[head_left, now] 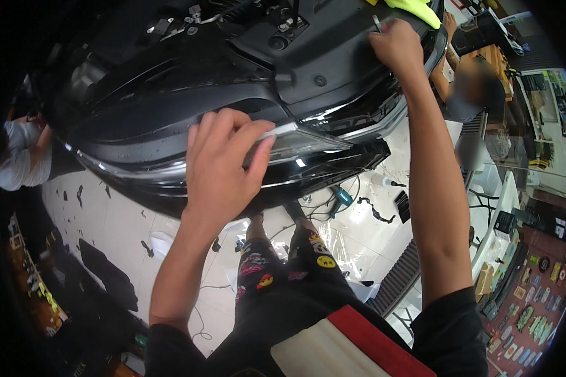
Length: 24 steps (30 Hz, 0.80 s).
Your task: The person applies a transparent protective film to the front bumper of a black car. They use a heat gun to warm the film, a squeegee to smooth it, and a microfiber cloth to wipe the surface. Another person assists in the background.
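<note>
In front of me is a black car's front end with its hood open, showing the dark engine-bay cover (333,56). My left hand (220,166) is at the headlight (299,139), its fingers curled over the upper edge. Thumb and index finger pinch together at the end of a thin whitish strip (285,129); whether it is film or trim, I cannot tell. Farther off to the right, my right hand (401,49) is closed around a slim, light-coloured tool (376,23), its tip pointing up and away. A fluorescent yellow cloth (421,9) lies just beyond that hand.
A teal heat gun (341,195) and a white bottle (383,181) are on the tiled floor among cords and black scraps. One person (25,151) stands left, another (475,91) right. Flat red and off-white pieces (352,349) rest against my front.
</note>
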Tool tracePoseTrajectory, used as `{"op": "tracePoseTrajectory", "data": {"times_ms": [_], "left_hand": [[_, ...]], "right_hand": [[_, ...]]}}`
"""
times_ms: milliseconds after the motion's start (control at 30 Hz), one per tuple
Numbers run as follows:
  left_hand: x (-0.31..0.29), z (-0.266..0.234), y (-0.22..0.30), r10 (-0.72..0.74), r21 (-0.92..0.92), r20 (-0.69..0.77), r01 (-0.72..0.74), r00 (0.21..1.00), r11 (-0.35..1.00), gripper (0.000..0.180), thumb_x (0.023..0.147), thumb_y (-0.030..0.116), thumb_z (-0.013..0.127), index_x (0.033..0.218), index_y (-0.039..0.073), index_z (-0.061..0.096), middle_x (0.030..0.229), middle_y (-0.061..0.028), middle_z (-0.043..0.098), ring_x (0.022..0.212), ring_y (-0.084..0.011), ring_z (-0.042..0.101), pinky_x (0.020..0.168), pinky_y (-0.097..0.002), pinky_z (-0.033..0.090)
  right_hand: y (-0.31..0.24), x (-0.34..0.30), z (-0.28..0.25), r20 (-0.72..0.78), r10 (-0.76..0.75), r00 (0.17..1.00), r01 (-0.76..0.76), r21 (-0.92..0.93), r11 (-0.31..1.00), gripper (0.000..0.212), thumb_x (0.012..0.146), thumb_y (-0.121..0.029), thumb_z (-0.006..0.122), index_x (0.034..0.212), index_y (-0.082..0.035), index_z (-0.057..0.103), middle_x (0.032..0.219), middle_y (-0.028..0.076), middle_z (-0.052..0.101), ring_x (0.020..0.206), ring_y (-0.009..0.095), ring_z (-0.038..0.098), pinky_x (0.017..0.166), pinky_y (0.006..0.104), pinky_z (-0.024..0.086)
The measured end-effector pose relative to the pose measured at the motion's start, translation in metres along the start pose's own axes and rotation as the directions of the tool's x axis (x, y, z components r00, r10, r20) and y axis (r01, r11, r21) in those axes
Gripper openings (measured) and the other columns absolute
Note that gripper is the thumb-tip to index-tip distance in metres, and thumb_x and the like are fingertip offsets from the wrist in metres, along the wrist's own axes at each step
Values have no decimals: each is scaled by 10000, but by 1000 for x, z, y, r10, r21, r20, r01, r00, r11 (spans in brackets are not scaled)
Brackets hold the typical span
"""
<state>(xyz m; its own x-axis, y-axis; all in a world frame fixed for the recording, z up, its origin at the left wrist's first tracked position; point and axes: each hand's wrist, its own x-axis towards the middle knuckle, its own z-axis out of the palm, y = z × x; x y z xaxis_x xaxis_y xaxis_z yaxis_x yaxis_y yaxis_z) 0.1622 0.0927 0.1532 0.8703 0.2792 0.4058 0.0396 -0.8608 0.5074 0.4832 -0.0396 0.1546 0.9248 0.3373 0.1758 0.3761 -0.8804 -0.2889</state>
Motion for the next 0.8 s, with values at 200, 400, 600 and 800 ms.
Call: {"op": "tracePoseTrajectory", "data": {"times_ms": [200, 400, 600, 800], "left_hand": [[9, 4, -29, 135, 3, 163, -138, 977, 990, 263, 821, 151, 775, 1084, 159, 776, 934, -34, 515, 853, -216, 469, 770, -365, 352], [16, 6, -23, 172, 69, 304, -202, 937, 977, 339, 832, 179, 756, 1171, 190, 750, 1008, -68, 478, 905, -246, 454, 793, -388, 349], [23, 3, -21, 171, 156, 396, -250, 902, 955, 407, 793, 131, 778, 1196, 188, 749, 994, -65, 478, 859, -239, 436, 759, -368, 363], [29, 4, -23, 235, 206, 417, -343, 878, 917, 448, 762, 134, 801, 1203, 197, 756, 939, -51, 477, 816, -223, 447, 701, -349, 375]], "right_hand": [[26, -105, -29, -55, 56, 997, 13, 820, 572, 325, 1038, -226, 605, 1302, -46, 664, 782, 30, 650, 523, 64, 557, 468, 203, 386], [45, -246, -34, 398, 131, 908, -416, 816, 401, 535, 1020, -343, 550, 1276, 119, 632, 758, 1, 490, 710, 103, 453, 658, 250, 332], [16, -270, -37, 382, -122, 916, -203, 703, 682, 254, 884, 78, 655, 1135, 59, 685, 899, 139, 639, 704, 228, 636, 630, 318, 502], [5, -252, -16, 94, -248, 964, 161, 534, 830, 311, 797, 41, 787, 1096, 18, 707, 840, 126, 642, 640, 221, 642, 525, 323, 490]]}}
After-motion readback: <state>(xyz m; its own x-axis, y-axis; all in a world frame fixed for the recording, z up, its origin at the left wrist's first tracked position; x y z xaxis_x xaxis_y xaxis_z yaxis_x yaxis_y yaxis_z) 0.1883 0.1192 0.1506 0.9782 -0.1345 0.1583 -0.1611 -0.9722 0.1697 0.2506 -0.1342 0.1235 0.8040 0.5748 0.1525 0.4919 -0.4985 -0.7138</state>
